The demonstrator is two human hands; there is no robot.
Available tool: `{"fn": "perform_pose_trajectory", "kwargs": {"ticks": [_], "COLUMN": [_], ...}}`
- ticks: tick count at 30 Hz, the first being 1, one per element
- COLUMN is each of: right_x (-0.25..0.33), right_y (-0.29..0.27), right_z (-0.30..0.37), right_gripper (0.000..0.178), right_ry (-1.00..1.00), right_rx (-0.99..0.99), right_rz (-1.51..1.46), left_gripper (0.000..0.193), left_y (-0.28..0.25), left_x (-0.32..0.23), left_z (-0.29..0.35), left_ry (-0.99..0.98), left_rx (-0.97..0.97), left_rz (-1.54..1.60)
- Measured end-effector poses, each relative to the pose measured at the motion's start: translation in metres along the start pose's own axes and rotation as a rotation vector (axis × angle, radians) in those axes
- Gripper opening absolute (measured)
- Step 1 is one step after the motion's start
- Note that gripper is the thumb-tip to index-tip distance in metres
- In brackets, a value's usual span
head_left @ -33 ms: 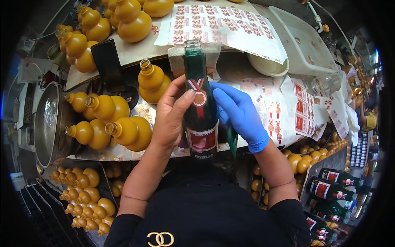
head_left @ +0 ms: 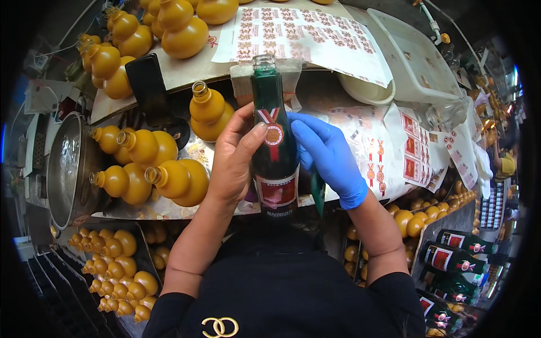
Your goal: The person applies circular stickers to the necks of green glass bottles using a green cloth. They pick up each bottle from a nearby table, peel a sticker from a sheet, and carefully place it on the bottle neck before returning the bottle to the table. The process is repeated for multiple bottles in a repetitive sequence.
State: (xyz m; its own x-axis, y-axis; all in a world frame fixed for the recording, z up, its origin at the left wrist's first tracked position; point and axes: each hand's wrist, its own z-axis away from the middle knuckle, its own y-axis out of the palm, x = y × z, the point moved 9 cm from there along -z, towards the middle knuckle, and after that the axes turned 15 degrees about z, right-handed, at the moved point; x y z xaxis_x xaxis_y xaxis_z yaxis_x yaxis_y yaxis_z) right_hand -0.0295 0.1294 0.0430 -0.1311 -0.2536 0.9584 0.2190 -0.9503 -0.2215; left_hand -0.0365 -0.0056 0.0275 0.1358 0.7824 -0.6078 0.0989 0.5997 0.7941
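Observation:
A dark green glass bottle (head_left: 276, 152) stands upright before me, its open neck pointing away. It carries a red-and-white ribbon medal sticker (head_left: 274, 135) on its upper body and a red rectangular label (head_left: 276, 192) lower down. My bare left hand (head_left: 239, 152) grips the bottle's left side, the thumb lying at the sticker's edge. My right hand (head_left: 327, 155), in a blue glove, is closed against the right side, and its fingertips are partly hidden behind the glass. A flat green piece (head_left: 318, 194) shows below the right hand; I cannot make out its kind.
Yellow gourd-shaped bottles (head_left: 183, 183) stand left, beside a metal basin (head_left: 70, 169). Sticker sheets (head_left: 380, 169) cover the table's right side; a printed sheet (head_left: 304, 36) lies behind. A phone (head_left: 147, 84) stands back left, a plastic tub (head_left: 417, 62) back right. Labelled green bottles (head_left: 453, 259) lie lower right.

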Motion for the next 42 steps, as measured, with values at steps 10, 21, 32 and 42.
{"fn": "perform_pose_trajectory", "kwargs": {"ticks": [10,21,32,42], "right_x": [0.003,0.004,0.003,0.007], "right_y": [0.002,0.002,0.003,0.002], "right_z": [0.008,0.010,0.011,0.010], "right_gripper": [0.038,0.039,0.039,0.034], "right_ry": [-0.125,-0.146,-0.138,-0.116], "right_rx": [-0.082,-0.101,-0.105,-0.057], "right_rz": [0.046,0.054,0.038,-0.032], "left_gripper": [0.052,0.040,0.033,0.052], "left_y": [0.012,0.013,0.013,0.015], "left_x": [-0.005,-0.009,-0.010,-0.009], "left_z": [0.012,0.006,0.003,0.006], "left_ry": [0.058,0.024,0.060,0.055], "left_rx": [0.070,0.057,0.012,0.129], "left_rz": [-0.096,-0.007,-0.132,-0.041]}}
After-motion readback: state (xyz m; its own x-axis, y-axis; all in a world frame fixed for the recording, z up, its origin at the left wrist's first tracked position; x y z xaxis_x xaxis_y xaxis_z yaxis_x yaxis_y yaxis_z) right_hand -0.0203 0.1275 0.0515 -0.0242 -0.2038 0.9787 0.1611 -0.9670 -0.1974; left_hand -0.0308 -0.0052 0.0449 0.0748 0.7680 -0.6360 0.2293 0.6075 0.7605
